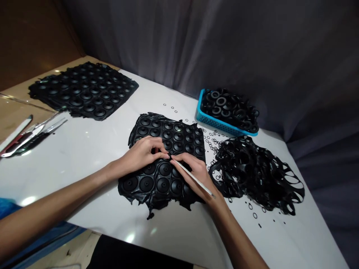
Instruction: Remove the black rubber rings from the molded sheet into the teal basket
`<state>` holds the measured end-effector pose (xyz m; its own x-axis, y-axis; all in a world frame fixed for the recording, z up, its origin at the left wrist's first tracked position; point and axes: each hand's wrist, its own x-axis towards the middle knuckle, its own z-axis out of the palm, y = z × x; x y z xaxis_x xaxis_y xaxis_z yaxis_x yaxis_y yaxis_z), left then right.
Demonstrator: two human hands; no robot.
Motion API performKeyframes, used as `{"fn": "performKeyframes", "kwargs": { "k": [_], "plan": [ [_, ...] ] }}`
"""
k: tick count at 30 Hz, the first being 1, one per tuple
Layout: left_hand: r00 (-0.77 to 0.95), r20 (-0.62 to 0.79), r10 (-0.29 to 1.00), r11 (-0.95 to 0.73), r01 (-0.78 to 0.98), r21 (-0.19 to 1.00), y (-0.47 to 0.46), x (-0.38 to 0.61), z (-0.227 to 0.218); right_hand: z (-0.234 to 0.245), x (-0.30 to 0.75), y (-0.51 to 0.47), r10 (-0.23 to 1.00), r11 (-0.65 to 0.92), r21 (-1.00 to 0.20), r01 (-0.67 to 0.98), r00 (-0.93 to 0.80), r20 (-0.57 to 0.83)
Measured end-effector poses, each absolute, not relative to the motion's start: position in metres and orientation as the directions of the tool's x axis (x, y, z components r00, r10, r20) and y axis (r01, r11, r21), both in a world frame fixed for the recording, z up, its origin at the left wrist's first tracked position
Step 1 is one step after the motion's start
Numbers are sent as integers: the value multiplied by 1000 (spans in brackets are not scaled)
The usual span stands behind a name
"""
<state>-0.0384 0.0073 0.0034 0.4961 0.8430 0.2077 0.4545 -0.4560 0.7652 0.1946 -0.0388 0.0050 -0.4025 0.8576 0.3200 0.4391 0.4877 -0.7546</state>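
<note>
A black moulded rubber sheet (147, 168) with rows of round domed discs lies on the table under both hands. My left hand (146, 151) is closed in a pinch over its middle, thumb and forefinger on a small black rubber part whose shape is mostly hidden. Held like a pen in my right hand (196, 172) is a thin white stick-like tool (193, 178). Its tip end meets the left fingertips at the same spot, and its other end points back toward my right wrist.
Another black disc sheet (89, 89) lies at the far left. Tweezers and other slim tools (36, 132) are near the left edge. A blue basket (215, 125) holds black rings; a heap of black rubber scrap (258, 175) and loose small rings (214, 140) lie on the white table (98, 145).
</note>
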Motion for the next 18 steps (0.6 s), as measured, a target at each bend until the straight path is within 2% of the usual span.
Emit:
{"fn": "performKeyframes", "kwargs": {
  "k": [8,14,18],
  "plan": [
    [515,249,820,-497,427,755,9,-39,0,7,193,-36,805,573,-684,452,-470,363],
    [519,279,808,-523,415,744,10,-39,-1,7,189,-36,810,573,-633,521,-480,338],
    [542,255,801,-516,410,752,11,-38,1,4,187,-36,854,520,-591,617,-392,342]
  ]
}}
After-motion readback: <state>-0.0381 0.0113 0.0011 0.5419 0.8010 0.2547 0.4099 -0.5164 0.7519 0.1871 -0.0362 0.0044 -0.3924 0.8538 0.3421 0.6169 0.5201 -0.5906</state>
